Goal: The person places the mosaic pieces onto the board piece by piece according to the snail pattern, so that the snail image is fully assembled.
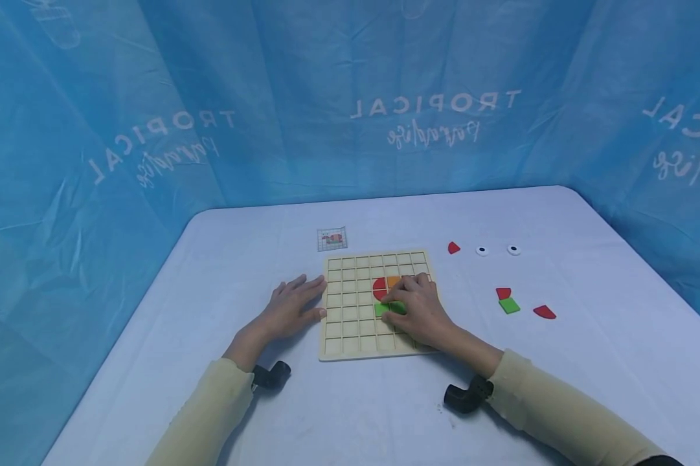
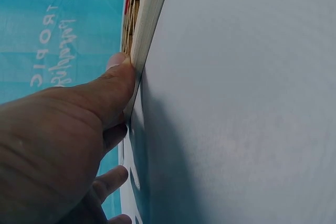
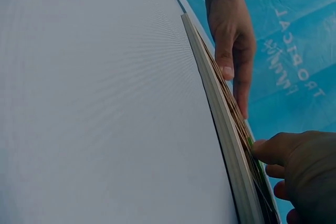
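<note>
Both sleeves frame the lower view; my left hand [image 1: 291,307] lies flat on the bench [image 1: 588,362], fingers straight, thumb pressed against the left edge of the wooden grid board [image 1: 350,336]. My right hand [image 1: 416,307] rests on the board, thumb and fingertips pinching a green tile [image 1: 383,309] just below a red semicircle [image 1: 379,288] and orange piece [image 1: 393,281]. Loose pieces lie well right: green square [image 1: 509,305], red segment [image 1: 544,312].

Left hand [image 1: 291,307] flat, fingers straight, pointing 2 o'clock. Right hand [image 1: 416,307] palm down, fingers bent, pointing 10 o'clock. Forearms converge.
</note>
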Demonstrator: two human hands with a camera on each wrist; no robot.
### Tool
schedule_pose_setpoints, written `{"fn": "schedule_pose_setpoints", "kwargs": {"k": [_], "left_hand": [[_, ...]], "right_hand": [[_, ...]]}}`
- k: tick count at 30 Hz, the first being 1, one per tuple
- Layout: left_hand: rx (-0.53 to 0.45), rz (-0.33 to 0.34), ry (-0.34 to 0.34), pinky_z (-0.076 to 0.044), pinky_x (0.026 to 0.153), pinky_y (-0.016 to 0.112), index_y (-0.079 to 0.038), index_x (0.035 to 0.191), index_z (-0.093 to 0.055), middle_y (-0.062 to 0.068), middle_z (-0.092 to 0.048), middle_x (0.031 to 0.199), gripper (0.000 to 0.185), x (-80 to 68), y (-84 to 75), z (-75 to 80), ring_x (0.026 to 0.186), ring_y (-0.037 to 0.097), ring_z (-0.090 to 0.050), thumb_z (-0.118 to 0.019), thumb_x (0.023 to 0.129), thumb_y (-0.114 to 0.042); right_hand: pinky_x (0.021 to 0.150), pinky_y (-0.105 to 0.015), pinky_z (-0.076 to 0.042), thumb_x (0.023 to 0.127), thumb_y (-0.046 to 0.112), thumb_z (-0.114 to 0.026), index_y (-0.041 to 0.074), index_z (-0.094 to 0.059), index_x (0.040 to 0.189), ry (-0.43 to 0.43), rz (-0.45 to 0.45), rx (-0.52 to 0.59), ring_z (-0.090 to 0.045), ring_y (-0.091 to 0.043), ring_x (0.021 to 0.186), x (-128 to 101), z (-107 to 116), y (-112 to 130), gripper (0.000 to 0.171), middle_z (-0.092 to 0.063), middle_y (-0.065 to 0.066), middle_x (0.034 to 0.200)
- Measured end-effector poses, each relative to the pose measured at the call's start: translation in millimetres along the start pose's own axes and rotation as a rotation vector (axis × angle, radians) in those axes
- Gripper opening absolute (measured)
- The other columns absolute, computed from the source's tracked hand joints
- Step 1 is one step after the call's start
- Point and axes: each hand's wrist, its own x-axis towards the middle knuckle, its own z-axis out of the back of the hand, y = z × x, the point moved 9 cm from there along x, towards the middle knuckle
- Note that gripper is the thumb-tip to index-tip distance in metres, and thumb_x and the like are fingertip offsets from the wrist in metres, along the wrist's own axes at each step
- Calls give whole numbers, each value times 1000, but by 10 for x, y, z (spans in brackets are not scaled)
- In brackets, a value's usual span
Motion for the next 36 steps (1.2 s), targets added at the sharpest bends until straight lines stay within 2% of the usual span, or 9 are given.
{"fn": "schedule_pose_setpoints", "kwargs": {"k": [4, 8, 14, 20, 25, 31, 36], "left_hand": [[-7, -1, -3, -10, 116, 62, -16, 147, -34, 1, -30, 155, 62, -6, -1, -4, 146, 35, -18, -55, 94, -41], [-17, -5, -3, -9, 116, 62, -17, 147, -34, 1, -30, 156, 62, -4, -2, 0, 146, 35, -18, -54, 94, -41], [-18, -16, -13, -9, 116, 63, -16, 147, -35, 2, -31, 155, 62, -7, -21, 41, 146, 36, -19, -54, 94, -41], [-20, -13, -16, -9, 116, 63, -16, 146, -35, 1, -31, 155, 62, -6, -11, 40, 146, 36, -19, -55, 93, -41], [-21, -14, -14, -9, 116, 63, -16, 146, -35, 2, -31, 155, 62, -2, -8, 29, 145, 36, -19, -55, 93, -40], [-28, -21, -9, -9, 115, 63, -15, 146, -36, 2, -31, 155, 61, 8, -7, 24, 145, 37, -20, -55, 93, -39], [-36, -15, -1, -9, 116, 63, -15, 146, -35, 2, -31, 155, 61, 8, 2, 17, 146, 36, -19, -55, 93, -39]], "right_hand": [[81, -40, -34, 73, 28, -80, 19, -75, 95, 5, -6, 25, -43, -21, 98, -23, 64, -37, 25, -62, -1, 100], [84, -41, -34, 74, 27, -80, 16, -74, 100, 7, -62, 58, -42, -22, 102, -94, 193, -210, 29, -61, -3, 103], [82, -42, -34, 74, 22, -80, 12, -73, 102, -38, -166, 53, -41, -26, 103, -355, 541, -670, 30, -59, -9, 104], [78, -44, -30, 75, 15, -78, 6, -71, 104, -97, -235, -11, -39, -32, 103, -685, 939, -1126, 31, -58, -14, 103], [73, -43, -27, 77, 14, -76, 2, -68, 108, -97, -303, -50, -37, -38, 104, -958, 1182, -1475, 34, -55, -19, 105], [71, -49, -32, 76, 14, -76, 1, -66, 112, -43, -358, -81, -36, -45, 106, -1196, 1307, -1792, 40, -53, -26, 110], [71, -54, -38, 77, 16, -76, 1, -65, 114, -14, -372, -75, -34, -47, 108, -1286, 1324, -1918, 41, -52, -27, 112]]}}
